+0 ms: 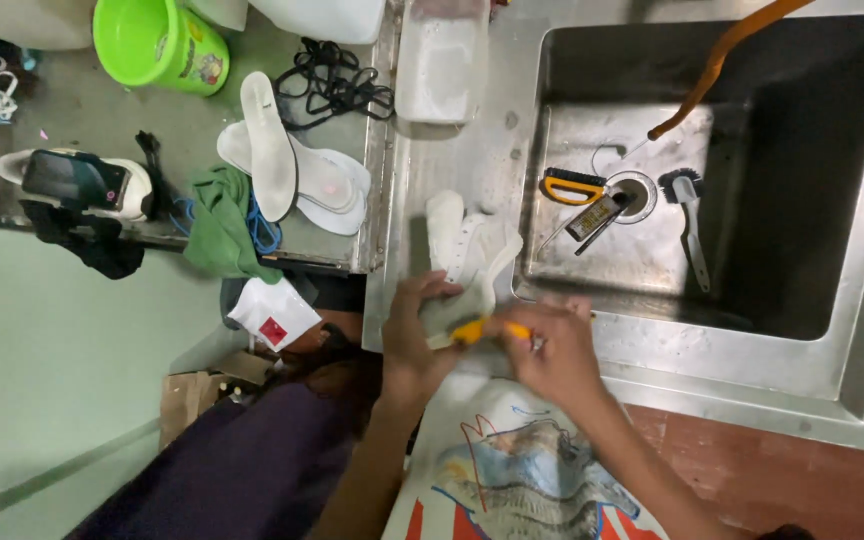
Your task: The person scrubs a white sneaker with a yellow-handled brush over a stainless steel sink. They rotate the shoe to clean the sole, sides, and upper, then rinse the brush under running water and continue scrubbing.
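fingers (pixel 422 300) grip white shoe (pixel 467 250); right hand (pixel 552 345) holds yellow tool (pixel 482 330).

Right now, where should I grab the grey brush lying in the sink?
Grab the grey brush by its long thin handle, coming straight down from above. It lies flat on the sink floor, bristle head by the drain, handle pointing toward the near wall with bare metal around it.

You stand in a shoe-cleaning workspace. A steel sink (pixel 857 200) holds scrub brushes (pixel 687 215), and white insoles (pixel 277 150), loose laces (pixel 332 80) and a green bucket (pixel 157 45) crowd the surface (pixel 82 125) beside it.
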